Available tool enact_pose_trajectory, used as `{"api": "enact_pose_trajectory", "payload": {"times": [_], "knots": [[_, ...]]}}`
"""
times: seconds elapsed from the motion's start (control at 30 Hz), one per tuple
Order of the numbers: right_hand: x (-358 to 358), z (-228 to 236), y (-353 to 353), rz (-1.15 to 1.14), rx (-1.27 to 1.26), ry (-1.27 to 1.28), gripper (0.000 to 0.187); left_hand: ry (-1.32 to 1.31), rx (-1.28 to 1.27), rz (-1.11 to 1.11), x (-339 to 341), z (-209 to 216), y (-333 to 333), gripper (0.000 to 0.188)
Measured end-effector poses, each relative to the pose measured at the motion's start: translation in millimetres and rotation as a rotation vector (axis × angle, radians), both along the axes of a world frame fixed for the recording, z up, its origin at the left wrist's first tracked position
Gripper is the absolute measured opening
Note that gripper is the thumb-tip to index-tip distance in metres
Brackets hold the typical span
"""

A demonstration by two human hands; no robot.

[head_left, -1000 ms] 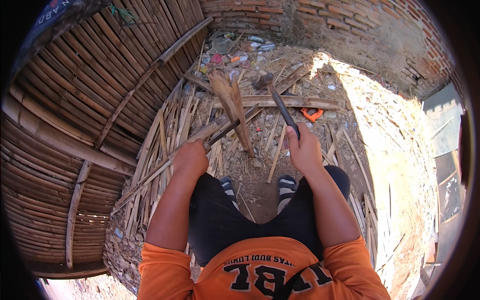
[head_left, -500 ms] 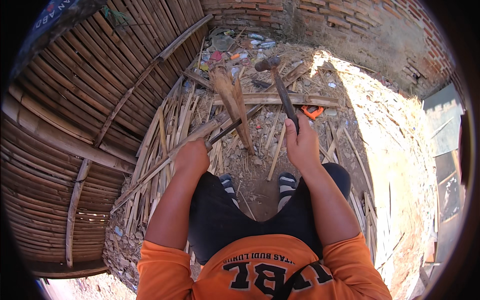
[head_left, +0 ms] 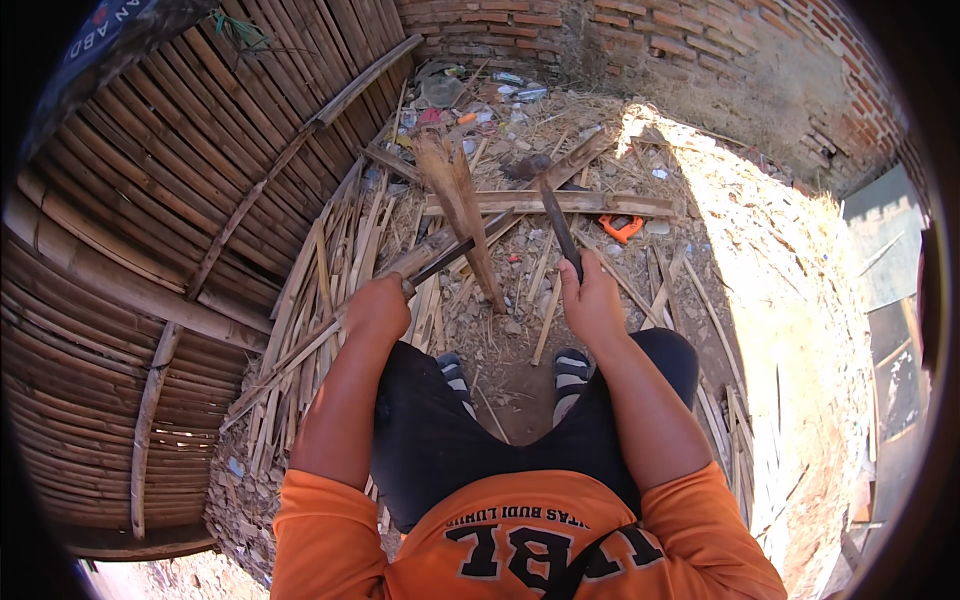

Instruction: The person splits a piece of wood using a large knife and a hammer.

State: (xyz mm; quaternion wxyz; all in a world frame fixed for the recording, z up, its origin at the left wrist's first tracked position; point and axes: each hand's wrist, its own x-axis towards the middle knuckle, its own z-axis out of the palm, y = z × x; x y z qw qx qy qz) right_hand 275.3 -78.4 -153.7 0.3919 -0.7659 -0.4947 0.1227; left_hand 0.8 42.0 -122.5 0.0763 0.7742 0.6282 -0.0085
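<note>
My left hand (head_left: 378, 308) is closed round the handle of a machete (head_left: 443, 262). Its dark, narrow blade slants up and right to an upright length of split wood (head_left: 460, 215), and part of it shows beyond the wood's right side. How deep the blade sits in the wood, I cannot tell. My right hand (head_left: 596, 300) grips the dark handle of a hammer (head_left: 560, 222). The hammer's rusty head is right of the wood, apart from it, above a plank (head_left: 600, 202) lying crosswise on the ground.
An orange saw handle (head_left: 621, 229) shows beside the plank. Bamboo strips (head_left: 290, 340) lie heaped on the left, along a slatted bamboo wall (head_left: 120, 230). A brick wall (head_left: 690, 45) stands at the back, with litter (head_left: 440, 92) before it. My sandalled feet (head_left: 571, 378) are close by.
The hammer's head has come down and slightly left, nearer me. The blade's near part has tilted a little, and the split wood, whose pieces stood apart, now looks closer together.
</note>
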Motion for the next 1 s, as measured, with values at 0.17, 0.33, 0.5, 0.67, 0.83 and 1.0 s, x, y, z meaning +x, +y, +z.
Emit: {"api": "enact_pose_trajectory", "payload": {"times": [0.17, 0.33, 0.5, 0.67, 0.83, 1.0], "knots": [[6, -5, -3, 0.023, -0.082, 0.025, 0.039, 0.020, 0.031, -0.051, 7, -11, 2, 0.025], [22, 11, -10, -0.081, 0.141, 0.216, 0.041, -0.048, 0.082, -0.023, 4, -22, 18, 0.027], [46, -9, -7, -0.169, 0.164, 0.407, 0.043, -0.061, 0.102, 0.000, 21, -9, 23, 0.031], [54, -23, -7, -0.142, 0.166, 0.514, 0.038, -0.052, 0.125, 0.001, 28, 3, 16, 0.035], [45, -11, -6, -0.098, 0.132, 0.587, 0.041, -0.040, 0.220, -0.031, 32, 20, 14, 0.029], [40, -5, -5, -0.086, 0.098, 0.635, 0.042, -0.067, 0.225, -0.030, 45, 32, 24, 0.027]]}}
